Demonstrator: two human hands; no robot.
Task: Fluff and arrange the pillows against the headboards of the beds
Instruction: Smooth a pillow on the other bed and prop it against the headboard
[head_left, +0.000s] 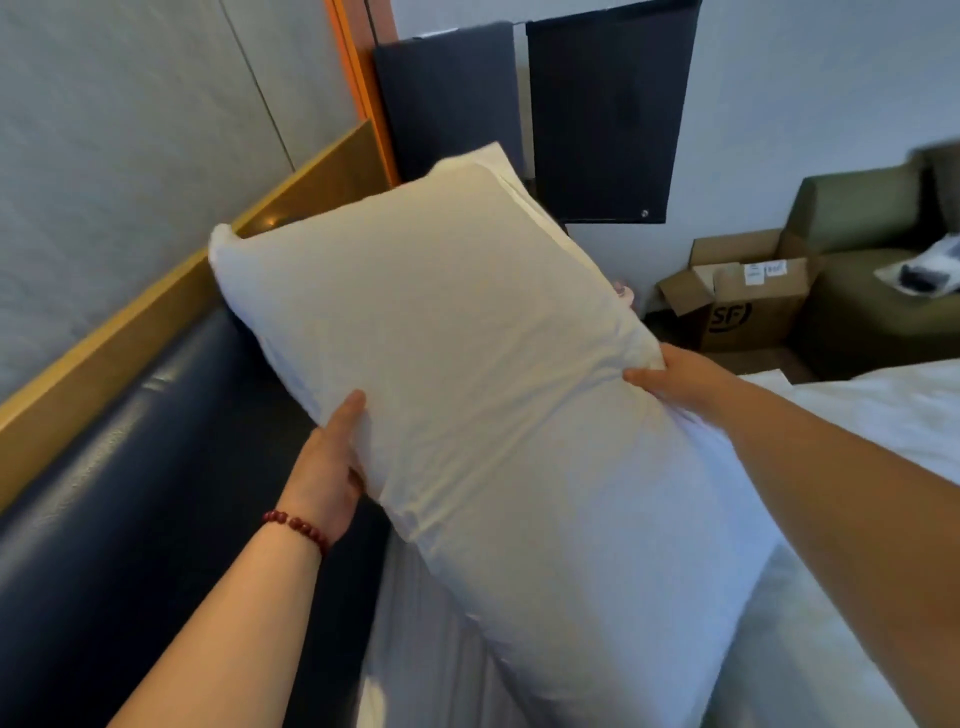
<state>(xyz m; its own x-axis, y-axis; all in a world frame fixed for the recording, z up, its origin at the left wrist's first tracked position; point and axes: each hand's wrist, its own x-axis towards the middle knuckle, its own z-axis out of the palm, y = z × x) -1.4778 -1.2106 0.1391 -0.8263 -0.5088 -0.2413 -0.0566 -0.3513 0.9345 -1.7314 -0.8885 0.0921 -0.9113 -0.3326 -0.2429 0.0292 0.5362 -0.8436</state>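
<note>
A large white pillow (441, 338) fills the middle of the view, lifted at an angle above the bed. My left hand (327, 467), with a red bead bracelet at the wrist, grips its left long edge. My right hand (670, 376) clutches the opposite edge, fingers wrapped around the far side. The pillow's upper left corner touches the padded dark blue headboard (130, 493), which is topped by a wooden ledge (130, 327). A second white pillow (597, 597) lies below it on the bed, partly hidden by the raised one.
White bedding (883, 415) stretches to the right. An open cardboard box (737, 301) sits on the floor beside a green armchair (862, 260). Two dark panels (602, 114) hang on the far wall. A grey wall rises on the left.
</note>
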